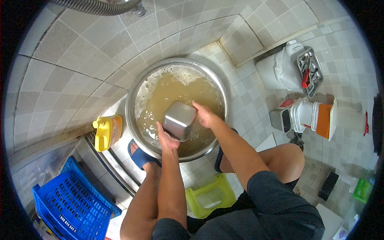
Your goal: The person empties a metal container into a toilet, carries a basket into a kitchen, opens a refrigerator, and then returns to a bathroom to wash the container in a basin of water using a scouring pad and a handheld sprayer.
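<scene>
A large round metal basin (pixel 133 90) full of brownish, sudsy water (pixel 168 90) stands on the floor before me. Over the water I hold a deep rectangular stainless steel pan (pixel 179 117), tilted, with its smooth outer side toward the view. My left hand (pixel 167 138) is closed on its near left edge. At its right edge my right hand (pixel 204 115) grips it, the fingertips partly hidden by the pan. Whether the pan touches the water I cannot tell.
A yellow jug (pixel 108 133) stands left of the basin, above a blue plastic crate (pixel 74 204). Stacked tubs (pixel 306 114) and a metal tray of utensils (pixel 316 76) line the right. A yellow-green stool (pixel 194 204) is beneath me; a metal hose (pixel 100 8) hangs on the tiled wall.
</scene>
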Action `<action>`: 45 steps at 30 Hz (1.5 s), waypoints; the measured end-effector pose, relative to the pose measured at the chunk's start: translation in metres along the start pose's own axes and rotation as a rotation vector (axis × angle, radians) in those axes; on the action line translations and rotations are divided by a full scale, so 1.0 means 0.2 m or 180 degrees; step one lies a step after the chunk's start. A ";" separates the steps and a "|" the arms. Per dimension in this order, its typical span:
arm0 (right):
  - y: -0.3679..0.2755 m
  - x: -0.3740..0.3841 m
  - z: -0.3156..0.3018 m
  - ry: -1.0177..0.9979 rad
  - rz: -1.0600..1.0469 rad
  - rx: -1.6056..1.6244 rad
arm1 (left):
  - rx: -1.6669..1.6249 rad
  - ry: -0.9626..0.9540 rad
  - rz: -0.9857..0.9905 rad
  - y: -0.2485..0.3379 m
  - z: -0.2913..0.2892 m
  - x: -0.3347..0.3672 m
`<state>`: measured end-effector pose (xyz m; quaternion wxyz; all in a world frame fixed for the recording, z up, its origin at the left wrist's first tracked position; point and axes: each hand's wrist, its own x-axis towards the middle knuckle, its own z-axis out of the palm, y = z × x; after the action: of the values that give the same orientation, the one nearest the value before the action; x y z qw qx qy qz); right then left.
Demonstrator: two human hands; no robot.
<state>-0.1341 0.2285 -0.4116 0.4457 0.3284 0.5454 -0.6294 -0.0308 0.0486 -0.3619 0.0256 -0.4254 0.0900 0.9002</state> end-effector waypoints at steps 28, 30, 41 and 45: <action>-0.25 -0.41 0.36 -0.1691 -0.1169 -0.1182 | 0.2027 0.0570 0.0497 0.19 0.01 -0.08; -0.26 -0.40 0.35 -0.1844 -0.1206 -0.1310 | 0.2110 0.0355 0.0320 0.25 -0.02 -0.07; 0.06 -0.25 0.31 -0.0485 -0.0661 0.0693 | 0.0484 0.0099 0.0132 0.20 -0.12 0.01; 0.27 -0.31 0.50 -0.0197 -0.0998 0.1480 | 0.0238 -0.0017 0.0860 0.20 -0.01 -0.02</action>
<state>-0.0529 0.1432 -0.3588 0.2721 0.3140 0.4166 -0.8085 -0.0306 0.0092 -0.3544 -0.0797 -0.4058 0.1799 0.8926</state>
